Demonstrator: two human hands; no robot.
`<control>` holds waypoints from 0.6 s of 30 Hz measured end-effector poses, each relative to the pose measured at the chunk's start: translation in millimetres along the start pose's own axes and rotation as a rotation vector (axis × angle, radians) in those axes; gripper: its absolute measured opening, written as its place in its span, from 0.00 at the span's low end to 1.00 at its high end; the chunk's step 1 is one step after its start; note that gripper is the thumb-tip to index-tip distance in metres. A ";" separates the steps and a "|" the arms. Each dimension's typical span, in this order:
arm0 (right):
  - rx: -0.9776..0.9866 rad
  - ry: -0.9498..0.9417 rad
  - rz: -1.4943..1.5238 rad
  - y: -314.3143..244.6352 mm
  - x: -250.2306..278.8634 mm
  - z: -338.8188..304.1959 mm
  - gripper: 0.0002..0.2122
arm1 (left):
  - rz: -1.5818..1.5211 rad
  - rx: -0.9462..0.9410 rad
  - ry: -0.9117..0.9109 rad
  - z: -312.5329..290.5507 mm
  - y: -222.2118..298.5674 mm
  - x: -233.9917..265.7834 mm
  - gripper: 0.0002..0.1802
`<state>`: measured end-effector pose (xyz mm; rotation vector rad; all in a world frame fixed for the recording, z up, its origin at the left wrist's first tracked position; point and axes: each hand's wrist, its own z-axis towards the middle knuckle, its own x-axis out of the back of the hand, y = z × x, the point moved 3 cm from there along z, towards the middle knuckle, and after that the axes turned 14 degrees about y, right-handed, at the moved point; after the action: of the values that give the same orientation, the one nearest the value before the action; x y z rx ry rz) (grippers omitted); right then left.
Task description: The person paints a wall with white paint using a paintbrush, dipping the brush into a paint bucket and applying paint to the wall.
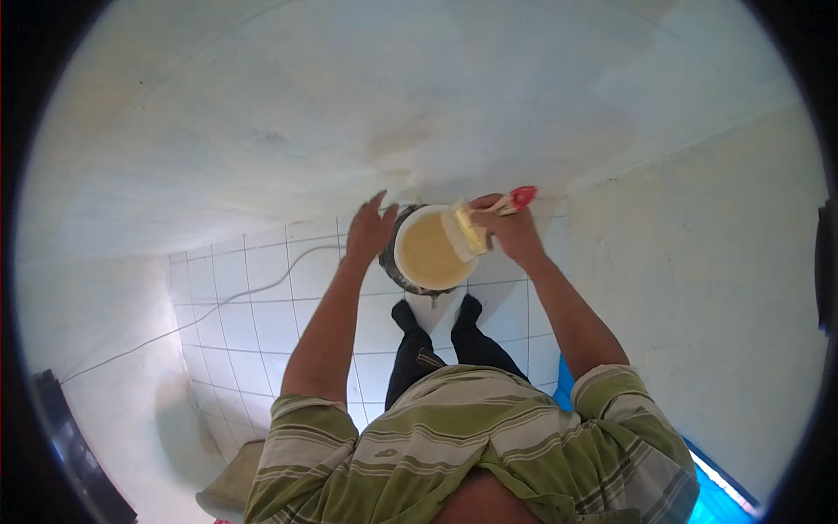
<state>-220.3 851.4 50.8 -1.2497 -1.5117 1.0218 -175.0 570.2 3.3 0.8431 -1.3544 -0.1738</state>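
Observation:
My right hand (509, 231) is closed around a wide paintbrush (464, 230) with a red-tipped handle pointing up and right. Pale bristles hang at the right rim of a white bucket (399, 254); whether they touch it I cannot tell. Inside the bucket is cream-yellow paint (428, 250). A dark, stained support (389, 265) shows around and under the bucket. On its left side, my left hand (372, 230) hovers empty with fingers apart. Ahead rises a pale wall (384, 105) with brownish damp-looking patches.
White floor tiles (319, 307) surround my feet. A thin grey cable (229, 299) runs across them from the left toward the bucket. Another wall (690, 253) stands close on the right. Blue material (565, 384) lies behind my right elbow, and an olive-brown object (234, 476) sits at the lower left.

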 end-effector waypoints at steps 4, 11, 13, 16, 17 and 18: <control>0.097 -0.227 -0.514 53.7 -58.6 2.8 0.13 | 0.031 -0.042 -0.157 -59.2 -62.5 -42.4 0.28; 0.411 -0.409 -0.763 148.6 -112.5 27.6 0.12 | -0.122 0.228 -0.194 -84.9 -81.2 -65.8 0.25; 0.443 -0.374 -0.784 176.5 -109.8 35.1 0.12 | -0.235 0.359 -0.226 -82.8 -61.7 -61.6 0.25; 0.160 -0.337 -0.769 200.6 -115.9 34.0 0.13 | -0.304 0.352 -0.197 -83.6 -68.5 -61.6 0.25; 0.175 -0.392 -0.835 201.3 -120.3 32.3 0.13 | -0.300 0.340 -0.196 -84.1 -72.9 -62.7 0.25; 0.192 -0.448 -0.902 199.9 -125.0 30.5 0.13 | -0.303 0.335 -0.191 -85.6 -78.9 -64.9 0.25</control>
<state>-189.5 756.1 -164.7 -0.1147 -1.9683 0.8055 -86.5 588.4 -94.6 1.3422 -1.4499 -0.2723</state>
